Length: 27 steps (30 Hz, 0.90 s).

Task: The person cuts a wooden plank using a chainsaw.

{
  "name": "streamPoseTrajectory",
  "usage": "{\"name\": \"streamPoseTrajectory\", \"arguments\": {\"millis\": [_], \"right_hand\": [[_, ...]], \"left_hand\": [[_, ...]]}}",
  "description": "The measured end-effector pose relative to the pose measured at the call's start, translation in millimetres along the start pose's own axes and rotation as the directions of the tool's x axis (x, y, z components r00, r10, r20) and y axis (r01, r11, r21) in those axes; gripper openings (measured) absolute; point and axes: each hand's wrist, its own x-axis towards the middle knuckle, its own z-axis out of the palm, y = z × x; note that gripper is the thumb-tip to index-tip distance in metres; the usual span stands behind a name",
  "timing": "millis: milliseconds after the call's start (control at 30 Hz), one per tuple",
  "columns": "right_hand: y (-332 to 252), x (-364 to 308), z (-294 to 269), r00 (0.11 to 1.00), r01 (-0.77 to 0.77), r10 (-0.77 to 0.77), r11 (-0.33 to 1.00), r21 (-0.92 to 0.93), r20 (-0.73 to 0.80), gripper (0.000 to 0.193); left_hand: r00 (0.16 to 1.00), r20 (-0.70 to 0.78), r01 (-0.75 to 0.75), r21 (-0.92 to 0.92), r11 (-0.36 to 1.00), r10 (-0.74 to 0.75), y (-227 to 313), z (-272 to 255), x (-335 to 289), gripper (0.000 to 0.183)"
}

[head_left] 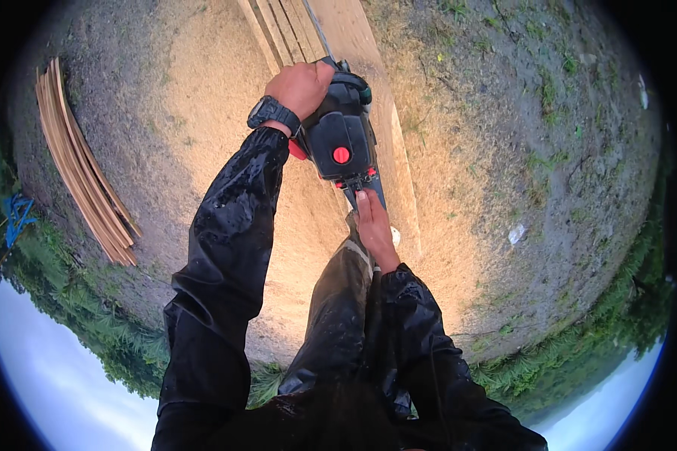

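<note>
A black chainsaw (pixel 344 135) with red knobs is held in front of my legs. My left hand (pixel 302 86), with a black watch on its wrist, is closed around the front handle. At the saw's back end my right hand (pixel 376 229) grips the rear handle, thumb on top. The guide bar (pixel 317 26) points away from me along a wide timber (pixel 353 34), between it and the cut strips (pixel 282 30) at its left. The saw's body hides part of the timber, and the bar's tip lies beyond the view.
Pale sawdust (pixel 210 83) covers the ground around the timber and my feet. A stack of thin boards (pixel 83 161) lies off to the left. A small white scrap (pixel 516 234) is on the dirt at the right. Green plants (pixel 113 338) border the ground.
</note>
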Motion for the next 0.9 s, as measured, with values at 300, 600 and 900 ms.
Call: {"name": "streamPoseTrajectory", "arguments": {"millis": [300, 600, 900], "right_hand": [[-42.9, 20.9, 4.7, 1.000, -0.009, 0.009, 1.000, -0.019, 0.002, 0.049], [-48.6, 26.5, 8.1, 1.000, -0.016, 0.016, 0.999, -0.043, -0.004, 0.049], [-82.8, 45.2, 15.7, 1.000, -0.016, 0.017, 0.999, -0.044, 0.010, 0.049]], "left_hand": [[0.993, -0.045, 0.102, -0.170, 0.980, -0.111, -15.4, -26.5, 28.6, 0.037], [0.992, 0.059, 0.121, -0.099, 0.988, -0.115, -20.0, -33.4, 39.5, 0.037], [0.990, 0.021, 0.143, -0.091, 0.986, -0.141, -41.7, -49.4, 63.6, 0.035]]}}
